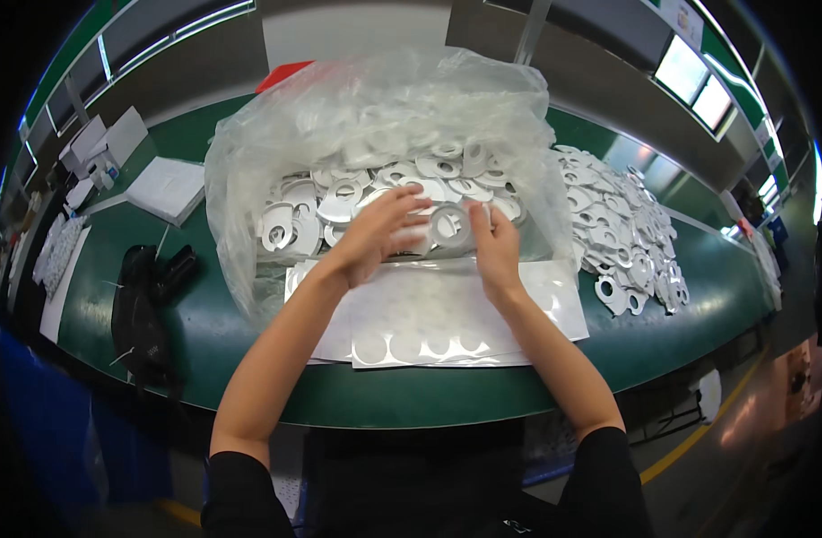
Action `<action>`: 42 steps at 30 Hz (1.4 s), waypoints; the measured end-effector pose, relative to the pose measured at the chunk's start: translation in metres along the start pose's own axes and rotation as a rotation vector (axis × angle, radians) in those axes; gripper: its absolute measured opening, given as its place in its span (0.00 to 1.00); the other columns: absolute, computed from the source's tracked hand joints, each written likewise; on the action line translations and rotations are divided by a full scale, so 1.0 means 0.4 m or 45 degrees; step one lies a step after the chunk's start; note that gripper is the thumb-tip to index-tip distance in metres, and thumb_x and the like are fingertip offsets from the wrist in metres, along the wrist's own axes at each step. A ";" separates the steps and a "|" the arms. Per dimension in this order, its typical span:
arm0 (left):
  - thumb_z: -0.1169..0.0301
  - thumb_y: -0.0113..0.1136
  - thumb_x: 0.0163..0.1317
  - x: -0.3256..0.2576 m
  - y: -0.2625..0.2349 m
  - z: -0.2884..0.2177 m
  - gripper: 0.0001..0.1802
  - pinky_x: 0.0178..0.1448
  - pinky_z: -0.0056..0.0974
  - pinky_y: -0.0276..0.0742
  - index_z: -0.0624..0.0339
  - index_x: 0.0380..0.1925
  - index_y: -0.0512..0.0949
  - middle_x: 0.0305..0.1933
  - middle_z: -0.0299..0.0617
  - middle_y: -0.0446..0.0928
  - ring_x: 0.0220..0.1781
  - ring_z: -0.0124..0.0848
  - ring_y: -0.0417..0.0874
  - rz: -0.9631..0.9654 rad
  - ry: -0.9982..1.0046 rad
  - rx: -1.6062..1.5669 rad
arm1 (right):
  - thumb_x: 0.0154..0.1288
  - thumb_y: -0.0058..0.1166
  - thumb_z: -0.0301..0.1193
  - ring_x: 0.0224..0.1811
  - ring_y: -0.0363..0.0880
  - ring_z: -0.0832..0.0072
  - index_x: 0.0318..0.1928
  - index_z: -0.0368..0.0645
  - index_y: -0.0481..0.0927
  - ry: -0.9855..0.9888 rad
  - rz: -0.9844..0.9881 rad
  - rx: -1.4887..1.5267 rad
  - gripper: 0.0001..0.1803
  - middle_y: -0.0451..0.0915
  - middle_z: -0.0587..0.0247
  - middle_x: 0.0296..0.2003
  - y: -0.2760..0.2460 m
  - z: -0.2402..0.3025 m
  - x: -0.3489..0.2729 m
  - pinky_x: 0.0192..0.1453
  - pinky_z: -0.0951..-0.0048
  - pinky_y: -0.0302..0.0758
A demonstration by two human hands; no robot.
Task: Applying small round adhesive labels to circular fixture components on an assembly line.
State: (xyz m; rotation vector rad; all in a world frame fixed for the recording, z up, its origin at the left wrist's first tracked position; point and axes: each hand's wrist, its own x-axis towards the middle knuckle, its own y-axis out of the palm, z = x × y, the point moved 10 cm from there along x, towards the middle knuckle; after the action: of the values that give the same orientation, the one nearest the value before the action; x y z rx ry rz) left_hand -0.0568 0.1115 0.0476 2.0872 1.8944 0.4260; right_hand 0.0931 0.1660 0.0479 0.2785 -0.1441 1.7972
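Between my hands a white ring-shaped part (pixel 450 226) is held up by my right hand (pixel 495 247), its thumb and fingers pinching the right edge. My left hand (pixel 386 235) is just left of the ring, fingers spread and slightly blurred, with nothing visible in them. Behind both hands, a large clear plastic bag (pixel 240 188) lies with its mouth toward me, full of loose white ring parts (pixel 343 199) with round holes. Under my wrists lie sheets of round stickers (pixel 420 327), overlapping near the table's front edge, with some circles along the front.
A heap of similar white parts (pixel 613 220) is piled right of the bag on the green table (pixel 411 394). To the left are a black bag-like item (pixel 142 314) and a stack of white paper (pixel 166 188). A red piece (pixel 283 75) shows behind the bag.
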 end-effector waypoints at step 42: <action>0.52 0.42 0.68 -0.127 0.054 0.162 0.21 0.62 0.59 0.69 0.58 0.29 0.70 0.51 0.57 0.70 0.56 0.55 0.71 -0.227 -0.293 -1.165 | 0.48 0.64 0.29 0.47 0.71 0.57 0.37 0.37 0.76 -0.182 1.233 -0.944 0.15 0.74 0.53 0.41 0.209 0.044 -0.285 0.51 0.63 0.70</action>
State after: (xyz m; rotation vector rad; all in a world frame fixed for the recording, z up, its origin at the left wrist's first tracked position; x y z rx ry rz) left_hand -0.0156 0.0578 -0.0041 1.2848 1.3452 0.7814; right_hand 0.0391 0.0343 0.0387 -0.2553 -1.1784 2.4952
